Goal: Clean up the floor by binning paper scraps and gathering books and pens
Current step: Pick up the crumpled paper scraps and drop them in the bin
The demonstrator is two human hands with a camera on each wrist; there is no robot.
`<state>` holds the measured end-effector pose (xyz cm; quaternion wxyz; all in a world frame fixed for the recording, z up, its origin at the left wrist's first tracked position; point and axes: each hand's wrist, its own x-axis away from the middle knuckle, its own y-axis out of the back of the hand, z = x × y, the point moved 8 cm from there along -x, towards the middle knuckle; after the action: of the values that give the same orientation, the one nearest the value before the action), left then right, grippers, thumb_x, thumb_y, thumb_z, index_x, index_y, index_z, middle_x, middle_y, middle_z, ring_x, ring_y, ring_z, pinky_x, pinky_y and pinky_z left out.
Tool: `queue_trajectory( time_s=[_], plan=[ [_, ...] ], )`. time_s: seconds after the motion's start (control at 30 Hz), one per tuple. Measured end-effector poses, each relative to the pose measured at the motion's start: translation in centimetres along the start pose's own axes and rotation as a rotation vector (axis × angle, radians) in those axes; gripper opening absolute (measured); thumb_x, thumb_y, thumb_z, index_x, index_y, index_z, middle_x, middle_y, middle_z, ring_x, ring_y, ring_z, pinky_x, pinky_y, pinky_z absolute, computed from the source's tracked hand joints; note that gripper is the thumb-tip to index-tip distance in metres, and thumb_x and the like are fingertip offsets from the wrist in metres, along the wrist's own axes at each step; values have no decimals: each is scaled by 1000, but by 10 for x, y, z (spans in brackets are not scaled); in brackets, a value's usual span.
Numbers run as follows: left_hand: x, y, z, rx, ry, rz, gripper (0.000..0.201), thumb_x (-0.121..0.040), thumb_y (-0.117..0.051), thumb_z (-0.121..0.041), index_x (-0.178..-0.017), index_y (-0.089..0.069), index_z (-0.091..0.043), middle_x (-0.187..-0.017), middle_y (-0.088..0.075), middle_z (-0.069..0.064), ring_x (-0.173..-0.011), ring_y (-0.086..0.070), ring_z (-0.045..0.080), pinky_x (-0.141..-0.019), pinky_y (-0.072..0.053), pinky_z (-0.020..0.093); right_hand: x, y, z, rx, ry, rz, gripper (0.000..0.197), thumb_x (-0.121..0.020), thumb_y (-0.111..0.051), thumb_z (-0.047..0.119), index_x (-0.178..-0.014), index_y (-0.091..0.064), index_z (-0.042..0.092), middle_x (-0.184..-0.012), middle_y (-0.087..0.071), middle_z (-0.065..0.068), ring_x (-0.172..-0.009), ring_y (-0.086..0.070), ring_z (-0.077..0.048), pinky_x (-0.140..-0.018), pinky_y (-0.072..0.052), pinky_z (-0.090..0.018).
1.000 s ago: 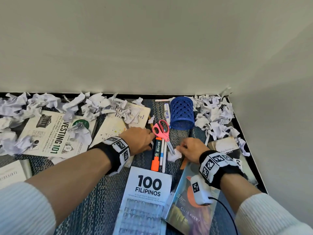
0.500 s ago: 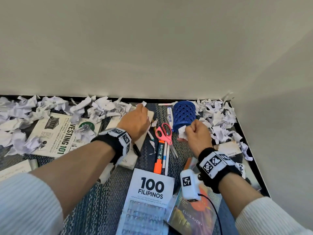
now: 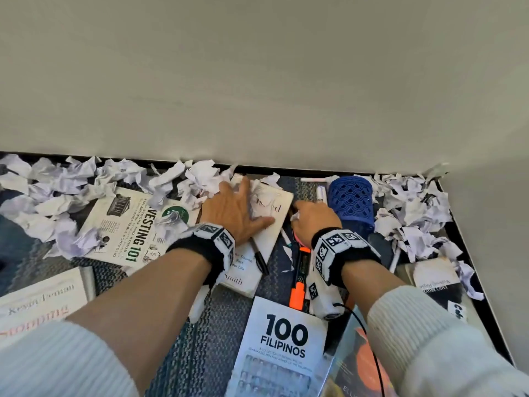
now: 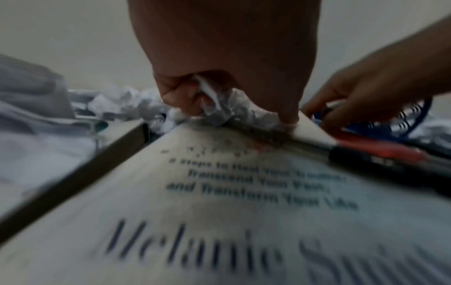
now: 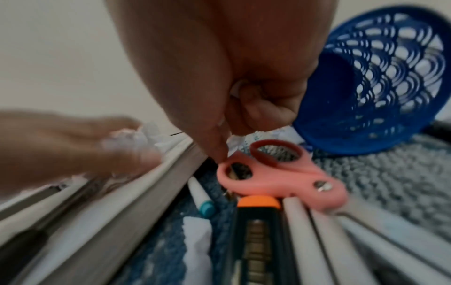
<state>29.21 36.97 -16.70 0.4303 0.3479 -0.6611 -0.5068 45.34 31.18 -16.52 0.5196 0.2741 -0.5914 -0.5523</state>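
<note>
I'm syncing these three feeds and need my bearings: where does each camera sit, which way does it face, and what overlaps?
Head: worn on the head, looking forward and down at the littered floor and wall; both forearms, left hand and right hand show.
Left wrist: looks along the left hand, which grips a paper scrap over a white book.
Right wrist: looks along the right hand above pink scissors.
Shared: the blue basket appears in all three.

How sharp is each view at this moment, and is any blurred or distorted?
Head view: sharp and evenly lit, "100 FILIPINOS" book readable, wide-angle bending at the edges. Left wrist view: dim, motion-blurred; left hand and paper scrap soft. Right wrist view: blurred; pink scissors and blue basket still recognisable.
</note>
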Motion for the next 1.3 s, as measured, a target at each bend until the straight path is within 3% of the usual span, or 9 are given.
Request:
queue_trajectory(
  time_s=[0.27, 0.47, 0.6, 0.73, 0.83, 1.03, 1.13, 1.2, 1.3],
  plan=[
    [-7, -7, 6, 26, -96, -50, 33, -100, -32, -48, -116, -35, -19, -107, -48, 8, -64, -54, 19, -54, -48, 32, -3, 10, -12, 3, -82, -90, 30, -97, -40, 23, -108, -57, 2, -112, -63, -23, -101, -61, -40, -81, -48, -40],
    [-3, -12, 15, 132, -213, -65, 43, -97, -22, -57, -94, -45, -21, -77, -49, -6, -58, -46, 8, -49, -34, 23, -33, 36, 17, -221, 9, -113, 22, -94, -40, 7, -113, -48, 1, -112, -59, -25, -103, -56, -40, -77, -40, -38],
    [1, -14, 23, 283, -217, -11, 31, -100, -26, -49, -103, -38, -21, -86, -55, -1, -65, -57, 17, -64, -55, 37, -54, 22, 37, -220, 36, -39, 32, -91, -40, 4, -121, -48, 8, -114, -60, -23, -104, -57, -39, -81, -45, -38],
    [6, -12, 22, 251, -220, 23, 42, -102, -32, -36, -138, -26, -15, -108, -56, 5, -66, -56, 16, -65, -54, 35, -69, 7, 37, -274, -87, -4, 45, -96, -43, 41, -121, -49, 4, -120, -60, -23, -110, -57, -38, -85, -44, -38],
    [7, -11, 22, 228, -200, 4, 34, -101, -33, -34, -125, -34, -10, -106, -55, 5, -65, -54, 16, -64, -53, 33, -77, 0, 30, -297, -139, -10, 47, -91, -50, 49, -113, -54, 7, -116, -63, -20, -107, -58, -37, -82, -44, -34],
    [5, -13, 23, 215, -167, 26, 35, -100, -32, -50, -111, -39, -18, -106, -51, 0, -72, -53, 12, -64, -49, 29, -69, 22, 35, -338, -73, -254, 25, -96, -46, 18, -110, -52, -1, -117, -56, -23, -105, -54, -38, -80, -40, -36],
    [4, -12, 22, 187, -158, 29, 35, -101, -31, -48, -111, -40, -16, -106, -54, 3, -73, -52, 15, -64, -48, 30, -49, 41, 31, -439, -61, -400, 9, -94, -43, 12, -97, -43, 4, -93, -55, -19, -90, -54, -37, -70, -35, -37],
    [4, -11, 22, 178, -147, 23, 31, -102, -33, -44, -110, -38, -14, -109, -52, 6, -73, -54, 17, -65, -51, 32, -35, 43, 34, -467, -5, -396, 9, -94, -43, 15, -97, -37, 8, -75, -53, -10, -76, -56, -35, -63, -35, -35],
    [3, -9, 20, 165, -102, 24, 30, -100, -39, -35, -116, -38, -9, -122, -37, 11, -73, -53, 18, -64, -50, 30, -20, 24, 56, -244, 197, -213, 27, -98, -44, 36, -113, -38, 15, -81, -57, -1, -72, -59, -26, -65, -43, -33]
  ],
)
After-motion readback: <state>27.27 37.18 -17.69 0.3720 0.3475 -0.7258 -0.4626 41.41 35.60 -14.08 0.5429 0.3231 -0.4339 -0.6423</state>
